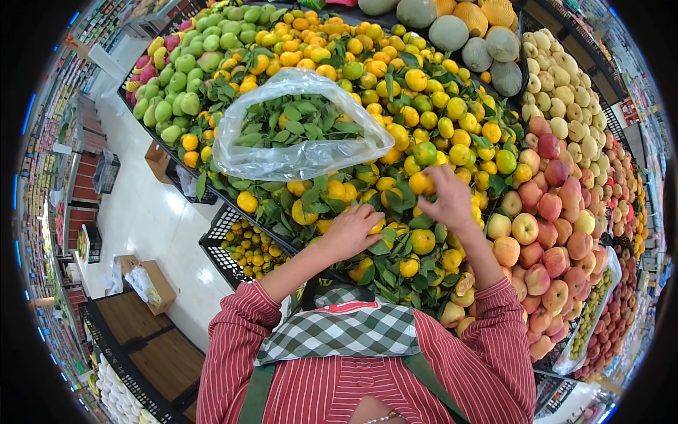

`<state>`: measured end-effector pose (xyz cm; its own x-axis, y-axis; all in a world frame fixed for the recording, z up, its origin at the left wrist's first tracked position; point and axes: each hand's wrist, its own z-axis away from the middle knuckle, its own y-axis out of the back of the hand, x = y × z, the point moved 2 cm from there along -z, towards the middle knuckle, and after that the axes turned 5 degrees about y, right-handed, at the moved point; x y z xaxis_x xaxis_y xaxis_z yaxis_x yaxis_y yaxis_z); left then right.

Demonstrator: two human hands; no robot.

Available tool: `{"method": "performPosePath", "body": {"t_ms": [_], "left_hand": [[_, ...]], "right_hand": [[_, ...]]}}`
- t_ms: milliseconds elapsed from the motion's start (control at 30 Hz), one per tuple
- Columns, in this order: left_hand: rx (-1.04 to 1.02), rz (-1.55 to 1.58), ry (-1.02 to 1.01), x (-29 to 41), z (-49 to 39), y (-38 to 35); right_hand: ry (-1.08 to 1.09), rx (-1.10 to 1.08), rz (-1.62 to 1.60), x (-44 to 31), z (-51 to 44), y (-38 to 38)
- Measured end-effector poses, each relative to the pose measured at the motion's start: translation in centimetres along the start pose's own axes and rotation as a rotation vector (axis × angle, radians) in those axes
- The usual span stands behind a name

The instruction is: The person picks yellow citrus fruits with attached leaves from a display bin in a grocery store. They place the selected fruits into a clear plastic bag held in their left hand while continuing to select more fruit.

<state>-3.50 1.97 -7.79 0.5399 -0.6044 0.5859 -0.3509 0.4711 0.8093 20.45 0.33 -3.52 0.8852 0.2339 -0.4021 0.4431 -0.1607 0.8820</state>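
Before me spreads a sloping heap of yellow-orange mandarins (456,108), many with stems and green leaves. My right hand (450,199) has its fingers and thumb around one orange mandarin (421,184) on the heap. Lower and to the left, my left hand (349,230) rests with curled fingers against another mandarin (377,228), partly hidden by the fingers and leaves. Whether it grips that fruit I cannot tell. Beyond both hands, a clear plastic bag (307,159) lies with its mouth spread wide, and leafy sprigs (302,122) show inside it.
Green pear-like fruit (185,63) borders the heap at upper left, melons (447,33) at the top. Apples (537,278) and pale pears (564,95) lie to the right. A black crate (214,233) with small mandarins stands below the display edge. Cardboard boxes (159,286) sit at left.
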Motion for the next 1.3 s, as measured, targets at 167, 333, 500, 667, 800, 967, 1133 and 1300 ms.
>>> {"method": "performPosePath", "body": {"t_ms": [167, 333, 500, 667, 800, 967, 1133, 1300], "left_hand": [[-0.006, 0.087, 0.032, -0.4, -0.4, 0.7], [0.253, 0.043, 0.009, 0.1, -2.9, 3.5], [0.441, -0.266, -0.082, -0.1, -6.6, 2.6], [0.174, -0.052, -0.136, 0.2, -6.5, -0.1], [-0.026, -0.155, -0.008, -0.3, -6.1, -3.1], [-0.075, -0.321, -0.009, 0.2, -6.9, -3.5], [-0.120, -0.207, 0.066, -0.6, -7.6, -2.9], [0.027, -0.111, 0.122, -1.2, -7.5, -0.5]], "right_hand": [[-0.069, 0.177, 0.130, 2.3, -0.8, 1.5], [-0.020, 0.252, 0.235, 1.3, -1.1, 0.9], [0.339, -0.172, 0.016, -2.8, 0.0, -3.7], [0.286, -0.349, 0.128, -1.4, 1.7, -3.5], [0.138, -0.294, 0.186, -1.1, 3.0, -1.3], [0.002, -0.131, 0.076, 1.7, 5.3, -0.2], [-0.178, 0.059, 0.085, 3.8, 5.9, 1.5], [-0.216, 0.279, -0.028, 4.4, 6.2, 2.4]]}}
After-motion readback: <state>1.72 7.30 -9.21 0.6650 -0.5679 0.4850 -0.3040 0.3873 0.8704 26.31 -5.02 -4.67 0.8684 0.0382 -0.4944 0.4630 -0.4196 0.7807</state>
